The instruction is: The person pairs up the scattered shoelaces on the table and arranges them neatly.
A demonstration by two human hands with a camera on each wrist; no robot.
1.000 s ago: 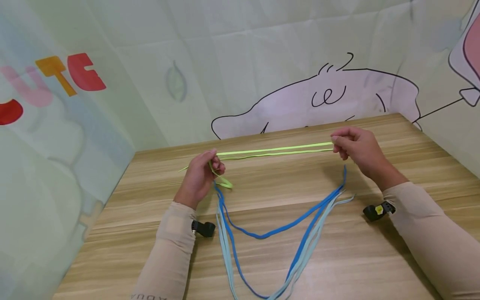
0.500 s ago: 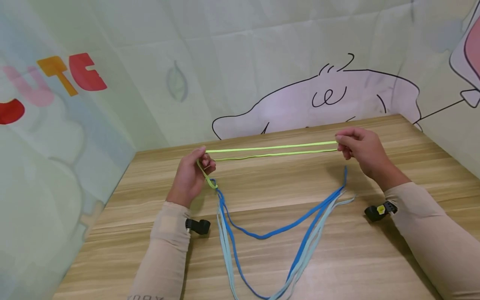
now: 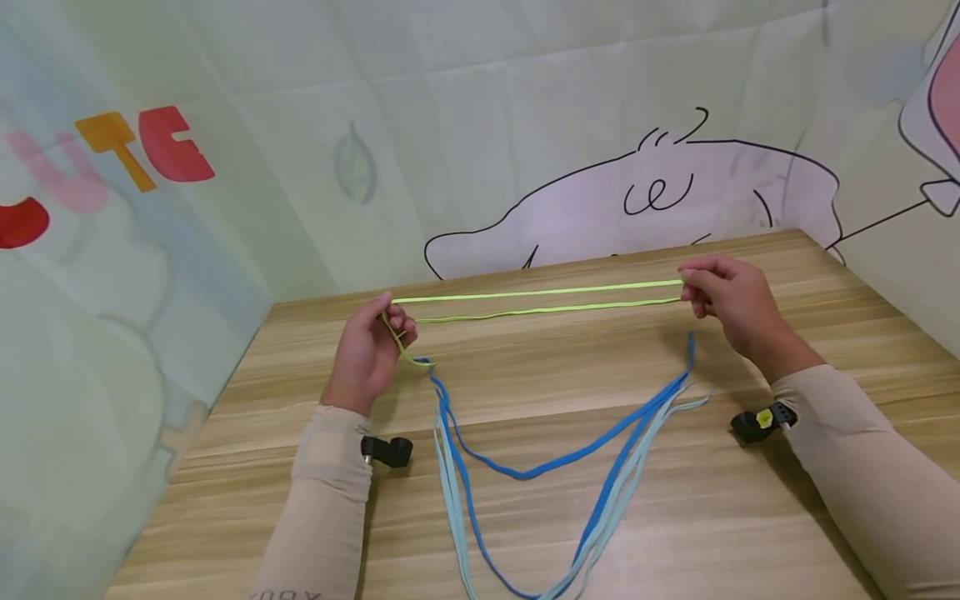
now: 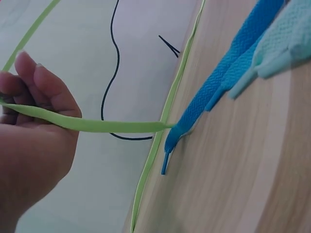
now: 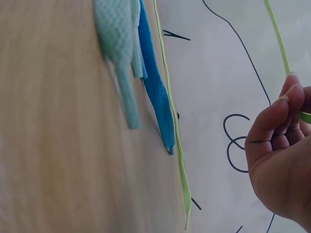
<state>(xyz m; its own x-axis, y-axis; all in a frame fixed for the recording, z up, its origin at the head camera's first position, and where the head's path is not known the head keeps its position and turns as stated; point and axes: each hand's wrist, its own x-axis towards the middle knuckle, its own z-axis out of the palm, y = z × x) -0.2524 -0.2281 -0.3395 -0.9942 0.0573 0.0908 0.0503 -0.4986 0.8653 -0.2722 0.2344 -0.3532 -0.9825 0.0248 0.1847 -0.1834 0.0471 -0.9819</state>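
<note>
The head view's lower edge cuts off the flat pale-aqua woven laces (image 5: 114, 31) at six o'clock. At twelve o'clock from the flat bright-blue woven laces (image 3: 522, 475), a thin lime-green fabric lace (image 3: 536, 292) runs taut, its nearer strand perhaps resting on the wood-grain table (image 3: 555, 375). The left hand (image 3: 366, 354) pinches it at nine o'clock, the right hand (image 3: 731, 304) at three.

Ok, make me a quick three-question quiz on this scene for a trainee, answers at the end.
1. What colour is the lace stretched between the left hand and the right hand?
2. True or false: the blue laces lie in straight lines on the table.
3. Which touches the pale laces? A, the left hand; B, the right hand; C, neither hand.

Key: 1. Yellow-green. 2. False, they curve. 3. C.
</note>
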